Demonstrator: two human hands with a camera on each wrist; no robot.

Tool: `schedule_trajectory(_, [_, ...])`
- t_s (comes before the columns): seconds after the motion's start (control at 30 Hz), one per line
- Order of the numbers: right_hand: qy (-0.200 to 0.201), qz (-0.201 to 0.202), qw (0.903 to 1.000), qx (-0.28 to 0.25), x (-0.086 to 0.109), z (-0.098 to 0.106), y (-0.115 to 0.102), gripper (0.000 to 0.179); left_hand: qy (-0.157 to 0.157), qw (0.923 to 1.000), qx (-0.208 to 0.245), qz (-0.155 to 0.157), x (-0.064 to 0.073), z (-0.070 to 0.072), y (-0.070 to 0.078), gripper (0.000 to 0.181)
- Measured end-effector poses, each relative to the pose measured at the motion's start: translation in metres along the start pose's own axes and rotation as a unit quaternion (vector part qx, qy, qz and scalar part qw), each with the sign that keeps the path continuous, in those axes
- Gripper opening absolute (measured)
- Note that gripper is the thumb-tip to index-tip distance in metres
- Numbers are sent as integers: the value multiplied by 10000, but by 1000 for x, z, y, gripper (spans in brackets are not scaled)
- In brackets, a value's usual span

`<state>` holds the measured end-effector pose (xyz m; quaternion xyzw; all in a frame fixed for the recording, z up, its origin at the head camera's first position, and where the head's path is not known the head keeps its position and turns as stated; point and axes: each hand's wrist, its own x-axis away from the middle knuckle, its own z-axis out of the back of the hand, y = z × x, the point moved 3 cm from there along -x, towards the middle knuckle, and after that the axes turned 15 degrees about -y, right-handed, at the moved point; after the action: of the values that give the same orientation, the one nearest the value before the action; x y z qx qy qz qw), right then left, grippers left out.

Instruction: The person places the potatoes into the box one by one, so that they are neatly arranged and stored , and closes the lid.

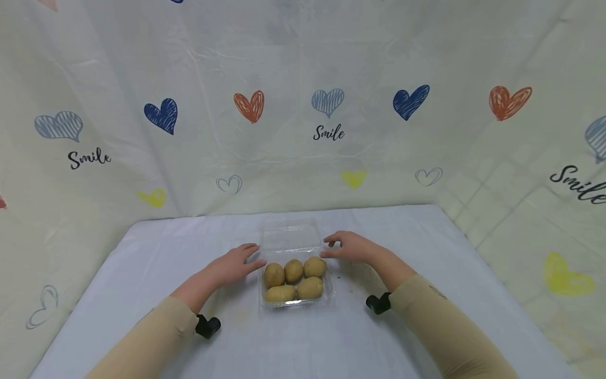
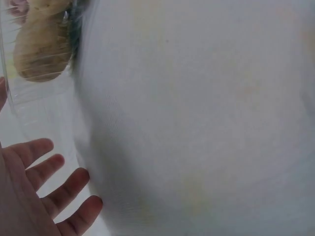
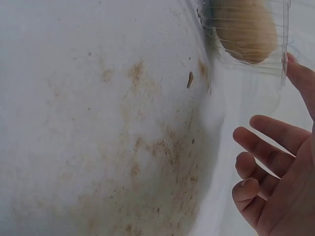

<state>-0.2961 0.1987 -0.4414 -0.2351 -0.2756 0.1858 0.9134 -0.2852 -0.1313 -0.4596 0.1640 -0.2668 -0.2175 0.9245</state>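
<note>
A clear plastic clamshell box (image 1: 262,301) sits on the table, its transparent lid (image 1: 290,237) raised open at the far side. Several potatoes (image 1: 310,288) lie in two rows inside it. At the box's left side is my left hand (image 1: 233,266), fingers spread and the thumb tip right at the rim. My right hand (image 1: 350,246) is at the opposite side, near the hinge. In the right wrist view its thumb (image 3: 301,81) reaches the box edge, while the ring and little fingers bend loosely. A potato (image 2: 42,54) shows through the ribbed wall in the left wrist view.
White cloth covers the table (image 1: 189,247). Brown dirt specks (image 3: 167,147) and a small dark fragment (image 3: 190,79) lie on it to the right of the box. Behind the table hangs a pale curtain (image 1: 284,152) printed with hearts.
</note>
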Motion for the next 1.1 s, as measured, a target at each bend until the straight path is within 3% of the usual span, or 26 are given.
schedule_trajectory(0.3, [6, -39, 9998, 188, -8, -1, 0, 66, -76, 9997, 191, -121, -5, 3, -1, 74])
schedule_trajectory(0.6, [258, 396, 9987, 168, -3, 2, -2, 58, -26, 9994, 306, -186, -1, 5, 2, 78])
schedule_trajectory(0.83, [710, 586, 9955, 234, 3, 4, -2, 50, 343, 9959, 762, -351, 6, 4, 5, 72])
schedule_trajectory(1.1, [954, 781, 9920, 266, 14, 6, -4, 42, 803, 9922, 927, -209, 16, 9, 11, 59])
